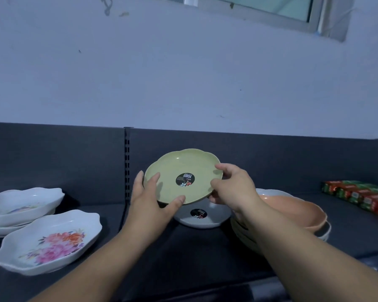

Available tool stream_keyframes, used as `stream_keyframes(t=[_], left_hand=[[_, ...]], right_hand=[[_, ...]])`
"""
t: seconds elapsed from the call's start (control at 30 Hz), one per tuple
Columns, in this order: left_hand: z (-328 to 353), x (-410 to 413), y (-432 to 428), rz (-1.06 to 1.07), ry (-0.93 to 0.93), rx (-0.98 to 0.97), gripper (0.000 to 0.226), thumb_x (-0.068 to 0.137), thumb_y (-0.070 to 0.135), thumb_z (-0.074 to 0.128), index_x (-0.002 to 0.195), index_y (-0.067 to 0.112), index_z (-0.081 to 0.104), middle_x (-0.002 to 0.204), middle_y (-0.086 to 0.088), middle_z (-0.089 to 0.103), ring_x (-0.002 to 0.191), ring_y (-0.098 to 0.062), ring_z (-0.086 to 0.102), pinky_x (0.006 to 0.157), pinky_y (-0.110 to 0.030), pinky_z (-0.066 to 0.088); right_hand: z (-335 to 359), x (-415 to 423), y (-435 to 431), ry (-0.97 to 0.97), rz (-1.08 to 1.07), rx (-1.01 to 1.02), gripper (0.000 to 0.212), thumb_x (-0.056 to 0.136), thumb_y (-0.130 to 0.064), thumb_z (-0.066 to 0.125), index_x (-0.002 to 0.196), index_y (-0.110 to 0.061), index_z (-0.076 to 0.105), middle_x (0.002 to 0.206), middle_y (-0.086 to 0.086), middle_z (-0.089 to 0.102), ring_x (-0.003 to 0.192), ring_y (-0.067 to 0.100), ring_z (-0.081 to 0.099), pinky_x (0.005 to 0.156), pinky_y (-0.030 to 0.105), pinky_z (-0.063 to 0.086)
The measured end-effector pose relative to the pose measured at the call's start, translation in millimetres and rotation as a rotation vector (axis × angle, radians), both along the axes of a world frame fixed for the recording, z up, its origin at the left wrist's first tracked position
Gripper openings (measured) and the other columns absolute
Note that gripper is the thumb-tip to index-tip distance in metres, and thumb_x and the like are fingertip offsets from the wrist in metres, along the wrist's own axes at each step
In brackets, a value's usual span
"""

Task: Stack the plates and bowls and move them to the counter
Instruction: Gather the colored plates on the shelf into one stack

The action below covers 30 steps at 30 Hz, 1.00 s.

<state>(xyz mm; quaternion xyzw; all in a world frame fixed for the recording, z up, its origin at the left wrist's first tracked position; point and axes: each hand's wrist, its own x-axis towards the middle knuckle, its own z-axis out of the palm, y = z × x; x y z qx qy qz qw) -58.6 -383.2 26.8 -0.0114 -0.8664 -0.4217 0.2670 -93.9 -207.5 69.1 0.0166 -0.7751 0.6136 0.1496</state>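
Dark shelf [194,253] between floral bowl [50,243] and orange plates [297,212] seems passable; grey plate [214,221] blocks its back.

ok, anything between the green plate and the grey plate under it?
Only the right hand, whose fingers curl under the green plate. The grey plate bears just its sticker.

Arms outstretched, left hand [150,200] and right hand [232,186] both gripping.

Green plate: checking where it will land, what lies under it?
A grey plate with a round black sticker sits on the dark shelf below. Its far part is hidden by the green plate and the right hand.
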Motion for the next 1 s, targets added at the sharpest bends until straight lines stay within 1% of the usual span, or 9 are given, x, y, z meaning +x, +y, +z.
stream_keyframes(t=[0.17, 0.27, 0.37, 0.5, 0.57, 0.7, 0.8, 0.9, 1.0], left_hand=[[9, 3, 39, -0.063, 0.006, 0.013, 0.081, 0.079, 0.047, 0.069, 0.146, 0.027, 0.029, 0.159, 0.007, 0.002, 0.142, -0.015, 0.022, 0.109, -0.026, 0.024], [12, 4, 65, -0.101, 0.021, 0.017, 0.079, 0.079, 0.047, 0.068, 0.145, 0.027, 0.031, 0.158, 0.009, 0.005, 0.14, -0.012, 0.025, 0.107, -0.024, 0.026], [15, 6, 92, -0.133, 0.044, 0.021, 0.075, 0.081, 0.045, 0.067, 0.145, 0.028, 0.032, 0.157, 0.009, 0.008, 0.139, -0.009, 0.026, 0.103, -0.018, 0.023], [15, 9, 124, -0.16, 0.055, 0.022, 0.071, 0.081, 0.045, 0.066, 0.143, 0.029, 0.034, 0.156, 0.011, 0.01, 0.138, -0.006, 0.025, 0.097, -0.014, 0.021], [13, 10, 138, -0.168, 0.056, 0.009, 0.07, 0.081, 0.047, 0.065, 0.142, 0.03, 0.035, 0.156, 0.013, 0.011, 0.138, -0.005, 0.025, 0.098, -0.015, 0.022], [8, 12, 162, -0.167, 0.029, -0.038, 0.066, 0.083, 0.05, 0.061, 0.142, 0.03, 0.036, 0.156, 0.011, 0.014, 0.139, -0.006, 0.024, 0.106, -0.022, 0.023], [5, 15, 175, -0.167, 0.016, -0.058, 0.063, 0.086, 0.048, 0.058, 0.142, 0.028, 0.037, 0.156, 0.008, 0.017, 0.142, -0.008, 0.02, 0.111, -0.023, 0.019], [4, 18, 181, -0.159, 0.028, -0.077, 0.055, 0.088, 0.047, 0.055, 0.139, 0.028, 0.044, 0.155, 0.006, 0.022, 0.142, -0.008, 0.021, 0.11, -0.022, 0.019], [5, 19, 183, -0.174, 0.021, -0.097, 0.028, 0.089, 0.047, 0.052, 0.111, 0.034, 0.064, 0.148, 0.006, 0.038, 0.139, -0.006, 0.028, 0.108, -0.022, 0.023]], right_hand=[[16, 14, 41, 0.002, -0.004, 0.021, 0.061, 0.083, -0.001, 0.05, 0.138, -0.027, 0.044, 0.103, -0.003, 0.062, 0.058, 0.027, 0.066, 0.062, 0.043, 0.059], [22, 18, 70, -0.002, -0.035, 0.107, 0.073, 0.08, -0.01, 0.054, 0.147, -0.032, 0.032, 0.101, -0.007, 0.06, 0.075, 0.027, 0.073, 0.07, 0.044, 0.061], [25, 21, 97, -0.006, -0.061, 0.154, 0.073, 0.079, -0.014, 0.055, 0.146, -0.032, 0.034, 0.102, -0.008, 0.06, 0.084, 0.024, 0.071, 0.07, 0.042, 0.061], [28, 30, 130, -0.024, -0.062, 0.176, 0.056, 0.08, -0.015, 0.055, 0.134, -0.029, 0.049, 0.108, -0.004, 0.062, 0.083, 0.024, 0.071, 0.065, 0.037, 0.061], [28, 34, 144, -0.046, -0.07, 0.251, 0.047, 0.08, -0.018, 0.056, 0.127, -0.027, 0.056, 0.11, -0.002, 0.062, 0.082, 0.023, 0.071, 0.064, 0.034, 0.06], [25, 41, 171, -0.069, -0.08, 0.466, 0.01, 0.081, -0.028, 0.06, 0.085, -0.025, 0.069, 0.083, -0.007, 0.07, 0.071, 0.014, 0.066, 0.073, 0.031, 0.056], [20, 45, 182, -0.095, -0.073, 0.6, 0.017, 0.08, -0.03, 0.059, 0.068, -0.019, 0.064, 0.075, -0.006, 0.069, 0.077, 0.014, 0.062, 0.071, 0.026, 0.049], [15, 47, 189, -0.116, -0.059, 0.654, 0.019, 0.075, -0.034, 0.058, 0.069, -0.016, 0.066, 0.075, -0.004, 0.072, 0.078, 0.014, 0.066, 0.076, 0.029, 0.054], [13, 48, 193, -0.131, -0.04, 0.679, 0.024, 0.073, -0.043, 0.061, 0.073, -0.02, 0.067, 0.075, -0.007, 0.073, 0.082, 0.013, 0.068, 0.082, 0.033, 0.055]])
